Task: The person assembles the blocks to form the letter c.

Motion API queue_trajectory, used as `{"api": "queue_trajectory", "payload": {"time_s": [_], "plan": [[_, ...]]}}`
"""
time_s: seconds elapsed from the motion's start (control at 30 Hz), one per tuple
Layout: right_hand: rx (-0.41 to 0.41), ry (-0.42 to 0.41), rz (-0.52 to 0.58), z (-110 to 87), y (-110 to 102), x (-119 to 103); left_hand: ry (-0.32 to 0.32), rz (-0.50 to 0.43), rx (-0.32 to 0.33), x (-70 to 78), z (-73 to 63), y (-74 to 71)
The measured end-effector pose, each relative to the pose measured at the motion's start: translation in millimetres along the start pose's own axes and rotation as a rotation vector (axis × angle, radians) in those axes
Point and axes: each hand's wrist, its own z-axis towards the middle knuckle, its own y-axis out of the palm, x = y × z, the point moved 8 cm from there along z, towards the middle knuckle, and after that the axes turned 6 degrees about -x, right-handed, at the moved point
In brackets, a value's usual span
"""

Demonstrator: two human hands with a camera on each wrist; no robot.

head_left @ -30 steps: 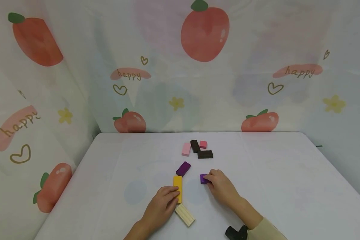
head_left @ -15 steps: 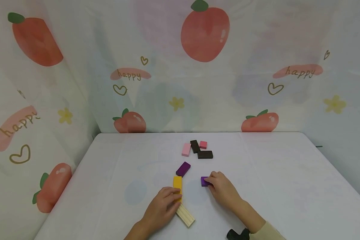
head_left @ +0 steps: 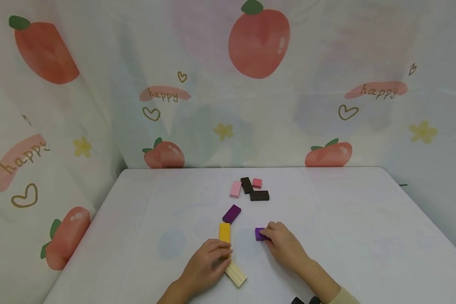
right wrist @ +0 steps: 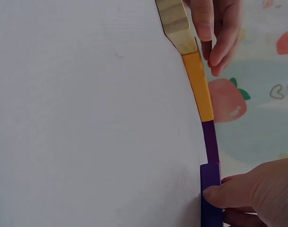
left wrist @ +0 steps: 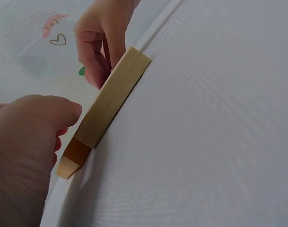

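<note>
My right hand [head_left: 286, 248] pinches a purple block [head_left: 259, 234] over the right middle of the table; in the right wrist view the thumb [right wrist: 217, 195] lies across its face. The left hand [head_left: 207, 264] has its fingers loosely bent over the near end of a yellow block [head_left: 224, 231], partly hiding it. A plain wooden block [head_left: 237, 276] lies slantwise at the yellow one's near end. At its far end is a dark purple block [head_left: 232, 214], angled the other way. In the left wrist view the left thumb [left wrist: 63, 111] stands apart from the wooden block.
Farther back lie a light pink block [head_left: 235, 189], a dark block [head_left: 246, 185], a second dark block [head_left: 259, 196] and a small pink block [head_left: 256, 183]. The white table [head_left: 349, 219] ends at a patterned cloth backdrop [head_left: 266, 118]. A black object [head_left: 297, 300] shows by the right sleeve.
The right hand has drawn the purple block a little nearer the body. The left hand has slid slightly nearer along the yellow block toward the wooden one. The other blocks have stayed put.
</note>
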Motion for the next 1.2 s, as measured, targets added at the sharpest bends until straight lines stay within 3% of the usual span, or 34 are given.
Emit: {"api": "queue_trajectory", "payload": {"time_s": [0.23, 0.6, 0.87, 1.03, 1.2], "plan": [[-0.025, 0.0, 0.004, -9.6, -1, -3, 0.019, 0.012, 0.009, -0.3, 0.0, 0.4], [0.073, -0.081, 0.02, -24.1, -11, -13, 0.013, 0.041, 0.026, -0.6, 0.0, -2.7], [0.074, -0.104, 0.014, -37.5, -11, -19, -0.002, 0.054, 0.005, -1.7, 0.4, -2.3], [0.116, -0.144, 0.01, -44.0, -13, -24, -0.024, 0.039, 0.007, -3.2, 0.6, -2.4], [0.113, -0.114, 0.002, -46.7, -12, -27, -0.029, 0.023, 0.005, -4.7, -0.4, -1.0]]}}
